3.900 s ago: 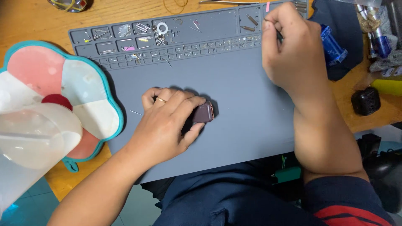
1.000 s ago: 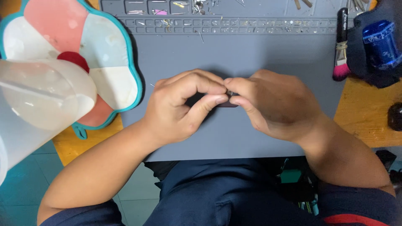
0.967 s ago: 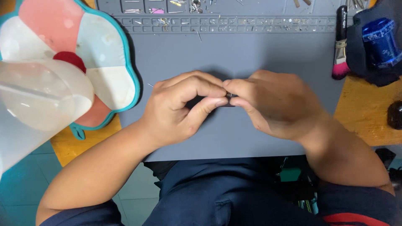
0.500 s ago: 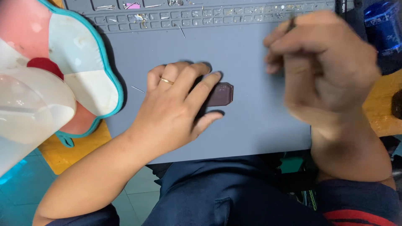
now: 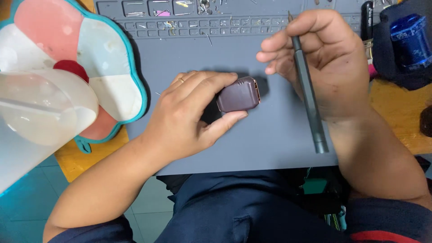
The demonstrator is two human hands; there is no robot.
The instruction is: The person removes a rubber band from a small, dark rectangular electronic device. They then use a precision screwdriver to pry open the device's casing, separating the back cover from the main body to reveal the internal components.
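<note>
Head view: left hand (image 5: pixel 180 119) fingers pinch the small purple case (image 5: pixel 238 95) on the grey mat (image 5: pixel 270 130), right hand (image 5: pixel 328 63) fingers grip a slim screwdriver (image 5: pixel 308 90) lifted clear, so the case looks closed and unworked.

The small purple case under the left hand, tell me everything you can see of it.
The case is a small rounded block, dull purple, plastic by its look, with a coppery rim on its right end. It lies on the grey mat. The left hand grips it, forefinger on top, thumb below. The right hand, holding a screwdriver, is clear of it.
</note>
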